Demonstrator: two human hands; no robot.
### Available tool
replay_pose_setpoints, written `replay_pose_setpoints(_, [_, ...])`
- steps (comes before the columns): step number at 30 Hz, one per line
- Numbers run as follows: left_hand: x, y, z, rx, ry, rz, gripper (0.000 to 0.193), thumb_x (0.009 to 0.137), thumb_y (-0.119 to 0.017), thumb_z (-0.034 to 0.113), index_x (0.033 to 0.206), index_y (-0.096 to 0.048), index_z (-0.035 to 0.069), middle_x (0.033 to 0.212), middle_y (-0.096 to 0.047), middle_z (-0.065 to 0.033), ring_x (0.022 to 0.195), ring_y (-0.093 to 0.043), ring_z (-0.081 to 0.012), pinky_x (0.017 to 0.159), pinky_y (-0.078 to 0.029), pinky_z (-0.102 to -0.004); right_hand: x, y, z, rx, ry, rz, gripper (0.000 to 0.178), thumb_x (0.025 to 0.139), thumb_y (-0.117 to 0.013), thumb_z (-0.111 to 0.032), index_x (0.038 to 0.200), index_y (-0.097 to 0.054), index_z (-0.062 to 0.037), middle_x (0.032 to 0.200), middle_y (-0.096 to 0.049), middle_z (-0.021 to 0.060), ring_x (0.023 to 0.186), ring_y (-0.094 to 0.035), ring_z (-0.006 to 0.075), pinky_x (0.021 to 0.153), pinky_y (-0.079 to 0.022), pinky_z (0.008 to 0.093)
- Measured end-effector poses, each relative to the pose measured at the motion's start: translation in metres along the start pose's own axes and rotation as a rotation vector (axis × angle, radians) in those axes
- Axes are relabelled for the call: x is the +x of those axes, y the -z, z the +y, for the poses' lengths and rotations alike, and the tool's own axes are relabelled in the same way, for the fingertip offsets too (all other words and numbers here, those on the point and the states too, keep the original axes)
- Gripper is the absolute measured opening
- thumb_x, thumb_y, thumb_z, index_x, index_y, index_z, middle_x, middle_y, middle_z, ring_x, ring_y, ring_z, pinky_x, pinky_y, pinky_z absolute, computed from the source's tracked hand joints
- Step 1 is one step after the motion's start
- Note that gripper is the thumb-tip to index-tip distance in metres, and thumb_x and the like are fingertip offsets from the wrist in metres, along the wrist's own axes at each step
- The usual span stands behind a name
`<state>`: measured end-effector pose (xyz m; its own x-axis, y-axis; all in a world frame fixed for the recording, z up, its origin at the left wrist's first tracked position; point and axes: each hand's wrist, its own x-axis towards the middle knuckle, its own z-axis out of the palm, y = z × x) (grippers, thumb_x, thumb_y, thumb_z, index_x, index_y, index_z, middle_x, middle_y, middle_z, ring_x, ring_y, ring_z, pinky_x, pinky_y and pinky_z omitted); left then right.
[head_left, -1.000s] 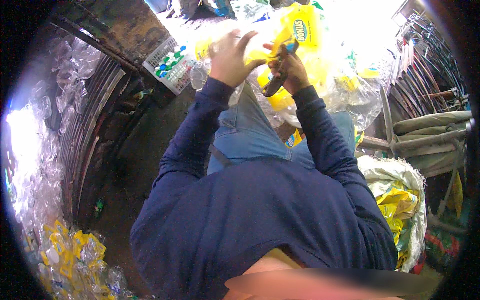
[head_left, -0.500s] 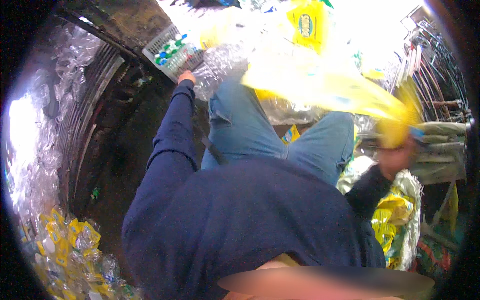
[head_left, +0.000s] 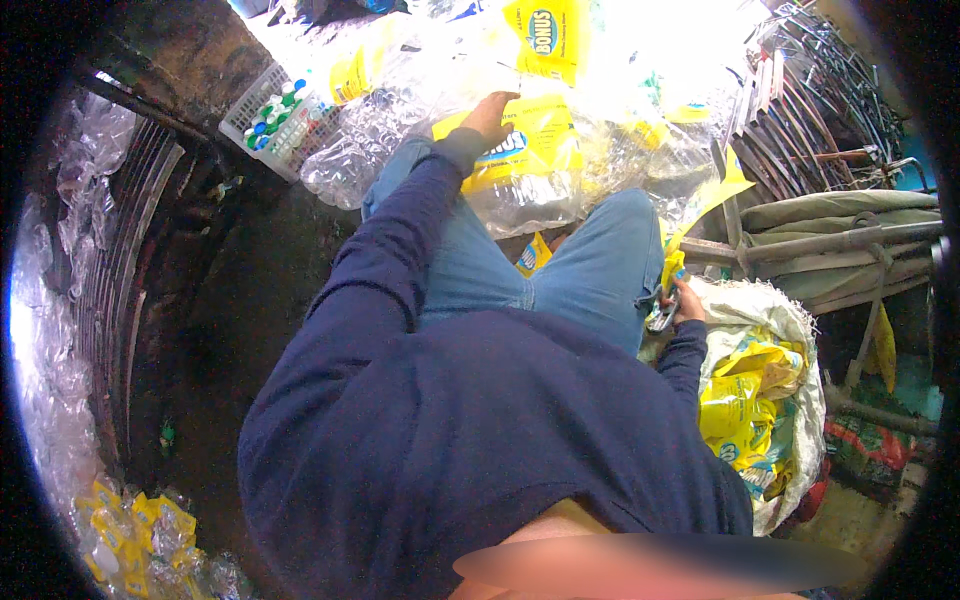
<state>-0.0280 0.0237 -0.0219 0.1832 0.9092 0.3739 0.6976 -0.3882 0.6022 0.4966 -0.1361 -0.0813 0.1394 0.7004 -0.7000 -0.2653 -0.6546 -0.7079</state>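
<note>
My left hand (head_left: 490,118) is closed at the upper side of a large clear plastic bottle (head_left: 530,205) with a yellow label (head_left: 540,140), lying in front of my knees. Beside my right thigh, my right hand (head_left: 688,303) is closed on a loose strip of yellow plastic label (head_left: 692,225), which trails up and away from it. A small shiny metal tool (head_left: 660,312) also shows at these fingers; its kind I cannot make out. Close by that hand stands a white woven sack (head_left: 808,430) holding crumpled yellow labels (head_left: 735,400).
A grey plastic crate (head_left: 290,150) of green, blue and white caps stands far left. More clear bottles (head_left: 350,150) pile up ahead. Metal rods (head_left: 800,130) and a metal frame (head_left: 800,242) are at the right. Clear plastic and yellow-labelled scraps (head_left: 130,530) lie at the lower left.
My left hand has gone from beside the crate to the labelled bottle. My right hand has come inward to my thigh, and the yellow sheet that streamed across the bottles now trails from it.
</note>
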Motion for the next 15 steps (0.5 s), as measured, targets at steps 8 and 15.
replay_pose_setpoints(8, [0.010, -0.020, -0.003, 0.244, 0.306, -0.187, 0.052, 0.077, -0.060, 0.031, 0.122, -0.051, 0.006, 0.099, -0.064, -0.0180, 0.094, -0.060, -0.0378, 0.081, -0.048, -0.0444, -0.074, -0.015, -0.043, -0.122, -0.055, -0.055, 0.036, 0.087, -0.058, -0.025, 0.115, -0.052, -0.0042, 0.103, -0.057, 0.0113, 0.089, -0.060, 0.0239, 0.069, -0.058, 0.0366])
replay_pose_setpoints(15, [0.008, -0.032, -0.006, 0.605, 0.187, -0.189, 0.047, 0.081, -0.049, 0.054, 0.096, -0.069, 0.014, 0.097, -0.066, -0.0101, 0.102, -0.057, -0.0328, 0.083, -0.037, -0.0637, -0.078, -0.018, 0.041, -0.036, -0.165, 0.113, 0.047, 0.078, -0.070, -0.028, 0.111, -0.048, -0.0010, 0.089, -0.057, 0.0123, 0.064, -0.059, 0.0242, 0.053, -0.053, 0.0345])
